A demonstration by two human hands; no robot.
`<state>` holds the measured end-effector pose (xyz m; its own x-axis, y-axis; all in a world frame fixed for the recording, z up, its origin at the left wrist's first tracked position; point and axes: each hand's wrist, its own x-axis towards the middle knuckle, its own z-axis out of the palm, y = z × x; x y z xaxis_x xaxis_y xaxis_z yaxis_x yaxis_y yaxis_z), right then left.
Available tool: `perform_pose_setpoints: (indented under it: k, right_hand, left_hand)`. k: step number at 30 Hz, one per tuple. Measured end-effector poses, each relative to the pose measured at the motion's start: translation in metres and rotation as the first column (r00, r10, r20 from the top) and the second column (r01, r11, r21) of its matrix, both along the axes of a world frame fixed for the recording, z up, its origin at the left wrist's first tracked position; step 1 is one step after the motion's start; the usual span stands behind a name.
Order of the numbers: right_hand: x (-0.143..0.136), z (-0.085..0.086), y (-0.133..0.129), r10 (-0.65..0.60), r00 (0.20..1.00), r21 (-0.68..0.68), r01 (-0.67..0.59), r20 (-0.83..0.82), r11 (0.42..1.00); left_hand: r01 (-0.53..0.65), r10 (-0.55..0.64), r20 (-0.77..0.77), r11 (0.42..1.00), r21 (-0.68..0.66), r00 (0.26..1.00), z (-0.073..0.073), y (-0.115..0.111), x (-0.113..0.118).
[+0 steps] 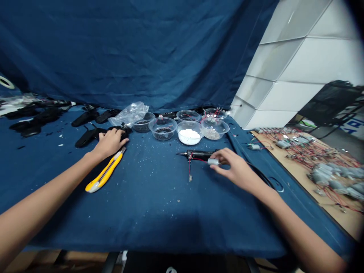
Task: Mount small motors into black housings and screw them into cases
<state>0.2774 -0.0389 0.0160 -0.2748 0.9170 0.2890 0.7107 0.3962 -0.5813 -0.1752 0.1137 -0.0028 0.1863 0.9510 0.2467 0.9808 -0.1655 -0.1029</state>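
Note:
At the left, my left hand (110,143) has its fingers curled over a black plastic part (125,131), among other black parts (87,137). The hand partly hides what it grips. My right hand (231,168) pinches a small silver motor (213,162) between thumb and fingers. Red and dark wires trail from the motor to a little connector (190,178) hanging to its left. Just behind the motor lies a black electric screwdriver (196,154), its tip pointing left. A yellow utility knife (105,174) rests below my left hand.
Several clear bowls stand at the back, including one with white material (189,133) and one with dark screws (163,131). A plastic bag (131,113) leans beside them. Many wired motors (335,176) cover a board at right. A black cable (260,174) passes behind my right wrist.

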Motion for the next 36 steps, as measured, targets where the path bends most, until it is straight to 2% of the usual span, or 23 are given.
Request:
perform_pose_setpoints:
  k: [3,5,7,8,10,11,13,14,15,16,18,21,25,29,33,36]
  right_hand:
    - [0.008,0.033,-0.018,-0.134,0.962,-0.036,0.129,-0.24,0.991]
    - [0.015,0.058,-0.029,-0.229,0.885,-0.008,0.247,-0.406,0.969]
    - [0.018,0.079,-0.036,-0.22,0.787,0.056,0.306,-0.576,0.95]
    - [0.018,0.086,-0.037,-0.193,0.765,0.077,0.302,-0.615,0.95]
    - [0.01,0.092,-0.033,-0.139,0.8,0.059,0.212,-0.584,0.975]
    - [0.003,0.09,-0.028,-0.107,0.855,0.015,0.133,-0.507,0.991]
    - [-0.017,0.075,-0.016,0.001,0.962,-0.109,-0.032,-0.275,0.994]
    - [-0.029,0.063,-0.01,0.075,0.991,-0.131,-0.089,-0.109,0.987]
    - [-0.042,0.049,-0.004,0.117,0.993,-0.096,-0.113,0.027,0.989]
    - [-0.053,0.034,0.0,0.138,0.983,-0.057,-0.132,0.122,0.99]
    - [-0.071,0.007,0.006,0.167,0.962,-0.035,-0.163,0.216,0.986]
    - [-0.079,-0.017,0.005,0.182,0.953,-0.042,-0.177,0.243,0.983]
    - [-0.069,-0.024,0.003,0.18,0.96,-0.019,-0.18,0.215,0.983]
    - [-0.062,-0.024,0.007,0.192,0.961,-0.013,-0.194,0.198,0.981]
    - [-0.059,-0.025,0.008,0.206,0.963,-0.041,-0.202,0.176,0.979]
    - [-0.056,-0.025,0.006,0.2,0.964,-0.045,-0.196,0.174,0.98]
  left_hand:
    - [0.004,-0.012,0.081,0.995,0.098,0.997,0.009,-0.009,0.001]
    - [0.011,-0.036,0.119,0.978,0.206,0.992,0.019,-0.019,0.011]
    - [0.053,-0.098,0.153,0.961,0.272,0.983,0.031,-0.026,0.028]
    - [0.096,-0.148,0.167,0.954,0.285,0.975,0.038,-0.027,0.04]
    - [0.202,-0.265,0.192,0.935,0.292,0.945,0.05,-0.024,0.07]
    - [0.274,-0.334,0.208,0.923,0.272,0.92,0.056,-0.02,0.088]
    - [0.427,-0.463,0.252,0.885,0.187,0.85,0.065,-0.007,0.129]
    - [0.509,-0.519,0.272,0.854,0.114,0.81,0.067,0.002,0.15]
    - [0.584,-0.562,0.278,0.812,0.005,0.779,0.069,0.01,0.171]
    - [0.633,-0.589,0.255,0.76,-0.15,0.767,0.069,0.019,0.191]
    - [0.645,-0.605,0.226,0.707,-0.289,0.764,0.067,0.034,0.226]
    - [0.578,-0.575,0.151,0.697,-0.424,0.804,0.059,0.05,0.258]
    - [0.515,-0.546,0.087,0.71,-0.481,0.834,0.051,0.057,0.271]
    - [0.54,-0.548,0.125,0.715,-0.444,0.827,0.051,0.059,0.27]
    - [0.611,-0.558,0.25,0.733,-0.298,0.791,0.056,0.052,0.262]
    - [0.641,-0.568,0.364,0.759,-0.114,0.738,0.056,0.025,0.246]
